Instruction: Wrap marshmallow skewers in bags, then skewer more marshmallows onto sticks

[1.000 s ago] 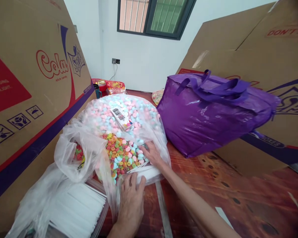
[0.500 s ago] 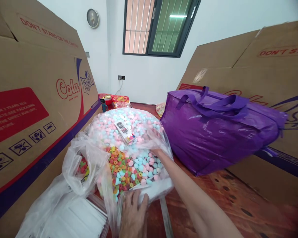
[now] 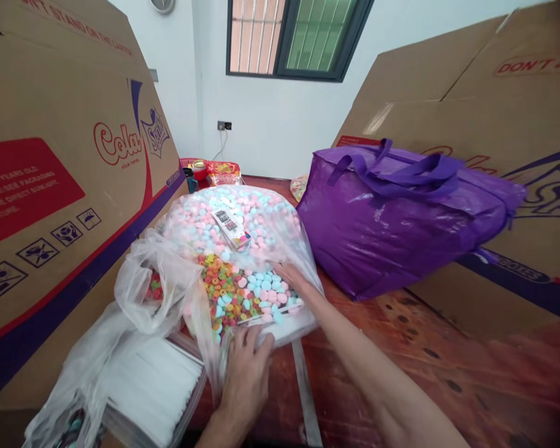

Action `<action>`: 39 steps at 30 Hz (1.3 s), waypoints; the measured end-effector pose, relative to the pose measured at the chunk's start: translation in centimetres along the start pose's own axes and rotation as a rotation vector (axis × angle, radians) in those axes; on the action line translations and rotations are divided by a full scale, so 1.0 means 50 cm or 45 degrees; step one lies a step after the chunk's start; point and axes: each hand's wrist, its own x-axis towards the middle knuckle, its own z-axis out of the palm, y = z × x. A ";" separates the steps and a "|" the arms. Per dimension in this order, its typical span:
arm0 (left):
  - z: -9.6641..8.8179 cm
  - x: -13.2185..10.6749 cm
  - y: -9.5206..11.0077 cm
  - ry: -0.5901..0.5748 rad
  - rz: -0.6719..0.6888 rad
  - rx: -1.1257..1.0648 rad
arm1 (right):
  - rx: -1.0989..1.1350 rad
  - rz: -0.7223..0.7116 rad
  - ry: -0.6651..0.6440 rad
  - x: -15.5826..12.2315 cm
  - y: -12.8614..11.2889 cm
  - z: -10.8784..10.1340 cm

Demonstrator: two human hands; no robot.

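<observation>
A big clear plastic bag (image 3: 303, 311) full of candies stands in front of me. Pink and pale-blue candies (image 3: 270, 287) fill most of it, with multicoloured ring candies (image 3: 219, 280) at the front left. My left hand (image 3: 249, 354) is at the bag's front edge, its bent fingers hooked over the plastic beside some thin white sticks (image 3: 280, 314). My right hand (image 3: 290, 277) reaches into the bag's mouth above the candies, its fingers stretched leftward, tips partly veiled by plastic film. Printed cards (image 3: 232, 229) lie on top of the bag.
Left of the bag are a knotted plastic bag (image 3: 144, 286) and a clear box of white sticks (image 3: 144, 386). A purple zip bag (image 3: 378, 230) leans at the right. Large cartons (image 3: 42, 186) stand on both sides of the reddish table (image 3: 336, 379).
The view has tilted down slightly. My right hand has drawn back a little from beneath the film, so more of it shows. My left hand stays at the bag's front edge.
</observation>
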 end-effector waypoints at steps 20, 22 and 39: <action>-0.045 -0.022 0.002 0.123 -0.031 -0.507 | -0.464 0.002 -0.384 -0.064 -0.108 -0.058; -0.047 -0.019 -0.001 0.157 -0.121 -0.569 | -0.451 -0.036 -0.362 -0.101 -0.129 -0.069; -0.068 0.185 0.005 -0.092 -0.504 -0.157 | -0.778 -0.330 -0.421 -0.241 -0.164 0.009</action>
